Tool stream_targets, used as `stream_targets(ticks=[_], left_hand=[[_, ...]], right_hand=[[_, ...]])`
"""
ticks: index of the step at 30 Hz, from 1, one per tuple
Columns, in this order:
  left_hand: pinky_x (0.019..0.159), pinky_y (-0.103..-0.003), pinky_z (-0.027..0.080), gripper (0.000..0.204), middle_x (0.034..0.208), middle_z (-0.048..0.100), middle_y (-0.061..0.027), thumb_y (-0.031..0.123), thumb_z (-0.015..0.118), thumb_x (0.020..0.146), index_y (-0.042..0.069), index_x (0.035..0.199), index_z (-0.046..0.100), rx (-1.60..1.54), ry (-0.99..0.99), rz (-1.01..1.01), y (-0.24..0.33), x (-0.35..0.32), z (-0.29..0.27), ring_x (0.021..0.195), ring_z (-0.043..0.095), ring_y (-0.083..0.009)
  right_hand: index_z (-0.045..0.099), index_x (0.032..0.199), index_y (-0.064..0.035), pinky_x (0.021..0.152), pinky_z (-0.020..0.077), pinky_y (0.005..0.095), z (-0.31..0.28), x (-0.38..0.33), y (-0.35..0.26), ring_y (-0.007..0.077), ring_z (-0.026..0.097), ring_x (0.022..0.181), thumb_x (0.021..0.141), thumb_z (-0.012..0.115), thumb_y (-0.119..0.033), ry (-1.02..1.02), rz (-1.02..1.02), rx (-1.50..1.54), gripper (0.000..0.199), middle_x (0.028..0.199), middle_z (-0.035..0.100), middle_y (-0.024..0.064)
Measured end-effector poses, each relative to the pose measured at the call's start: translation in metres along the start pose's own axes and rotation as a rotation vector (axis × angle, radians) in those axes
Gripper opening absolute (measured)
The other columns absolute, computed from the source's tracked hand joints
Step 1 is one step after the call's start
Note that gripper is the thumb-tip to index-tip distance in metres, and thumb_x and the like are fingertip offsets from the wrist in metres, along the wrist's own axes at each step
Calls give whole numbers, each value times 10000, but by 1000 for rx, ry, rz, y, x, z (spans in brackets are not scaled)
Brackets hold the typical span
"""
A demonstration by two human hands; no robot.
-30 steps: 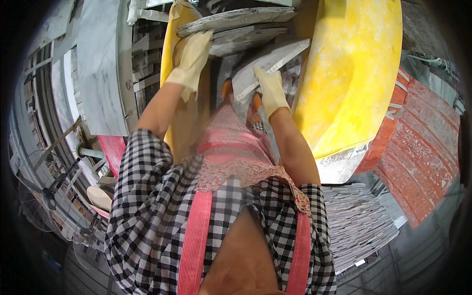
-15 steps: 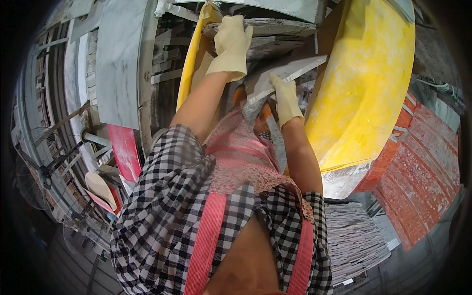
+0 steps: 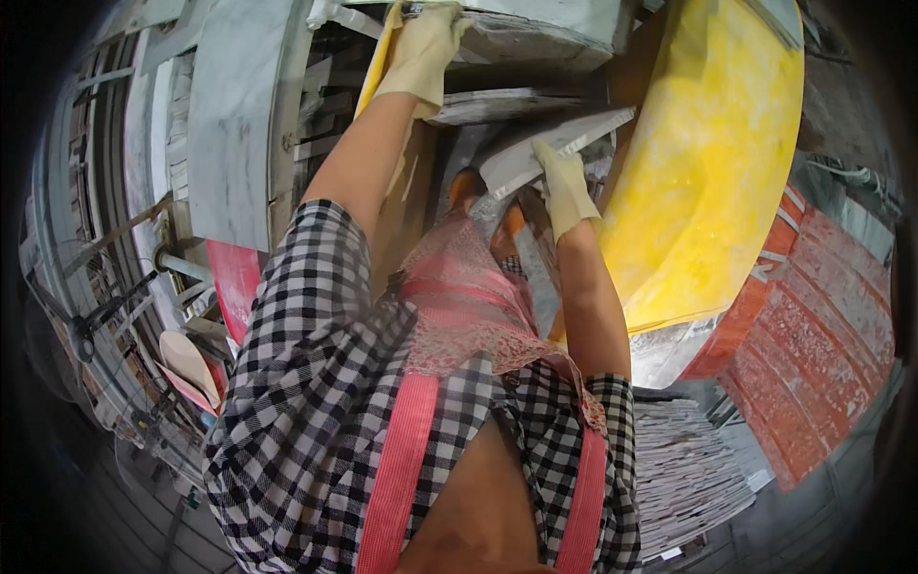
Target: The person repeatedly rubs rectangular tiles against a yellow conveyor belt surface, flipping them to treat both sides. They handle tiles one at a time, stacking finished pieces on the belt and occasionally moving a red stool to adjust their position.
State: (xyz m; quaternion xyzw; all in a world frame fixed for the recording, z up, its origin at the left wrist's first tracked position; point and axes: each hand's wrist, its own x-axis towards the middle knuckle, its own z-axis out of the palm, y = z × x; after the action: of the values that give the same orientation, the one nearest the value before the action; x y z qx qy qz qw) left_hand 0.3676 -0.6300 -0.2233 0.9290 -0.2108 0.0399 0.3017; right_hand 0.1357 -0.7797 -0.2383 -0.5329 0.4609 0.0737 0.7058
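Both my hands wear cream gloves. My left hand [image 3: 423, 50] is at the top, beside the edge of a yellow sheet, its fingers closed round the left end of a grey stone slab [image 3: 535, 40]. My right hand [image 3: 566, 187] grips the near edge of a second, pale grey slab [image 3: 516, 163], the thumb lying over it. That slab is tilted above my feet, its broken light edge facing me. Another flat slab [image 3: 507, 103] lies between the two. The fingers under each slab are hidden.
A large curved yellow sheet [image 3: 712, 182] stands close to my right arm. Beyond it hangs a dusty red panel [image 3: 813, 335], above a stack of thin strips [image 3: 688, 478]. At the left are an upright marble slab [image 3: 239, 124], metal framing and a fan [image 3: 81, 335].
My left hand has moved up and left with the upper slab, which now sits higher. The slab under my right hand has shifted slightly, and that hand has stayed almost in place.
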Motion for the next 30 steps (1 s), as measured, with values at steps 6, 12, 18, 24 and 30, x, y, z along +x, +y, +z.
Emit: stream_targets(ticks=[6, 12, 18, 24, 30], left_hand=[[1062, -425, 446, 498, 1302, 618, -220, 240, 662, 935, 26, 1373, 554, -143, 171, -84, 7, -22, -4, 1236, 578, -364], [928, -398, 542, 542, 1180, 703, -120, 224, 709, 917, 212, 1433, 544, 65, -141, -249, 31, -104, -21, 1071, 694, -276], [915, -531, 516, 360, 1233, 664, -239, 240, 560, 968, 124, 1304, 615, 303, -417, -287, -3, -85, 11, 1046, 665, -444], [983, -483, 496, 433, 1260, 656, -263, 262, 517, 921, 9, 1253, 631, 165, -657, -508, -57, -57, 62, 1200, 612, -421], [993, -464, 470, 449, 1243, 658, -237, 361, 524, 931, 39, 1219, 647, 35, -504, -624, -54, -64, 62, 1180, 612, -387]], right_hand=[[558, 1137, 59, 706, 574, 453, 27, 20, -23, 265, 659, 854, 856, 779, -244, 67, 14, 58, 468, 1004, 637, 144], [625, 1077, 32, 820, 569, 494, 31, 14, -5, 247, 672, 903, 904, 744, -189, 64, -5, 79, 305, 985, 659, 124], [626, 1170, 20, 820, 522, 375, 20, 2, 44, 196, 662, 941, 885, 769, -229, 120, -7, -55, 405, 1050, 687, 91], [662, 1083, 23, 798, 513, 336, 16, -25, 35, 175, 637, 880, 852, 768, -221, 105, -22, -207, 352, 981, 685, 74], [596, 1172, 103, 842, 544, 389, 27, -39, 9, 283, 709, 952, 807, 780, -272, 91, 35, -250, 554, 1043, 709, 228]])
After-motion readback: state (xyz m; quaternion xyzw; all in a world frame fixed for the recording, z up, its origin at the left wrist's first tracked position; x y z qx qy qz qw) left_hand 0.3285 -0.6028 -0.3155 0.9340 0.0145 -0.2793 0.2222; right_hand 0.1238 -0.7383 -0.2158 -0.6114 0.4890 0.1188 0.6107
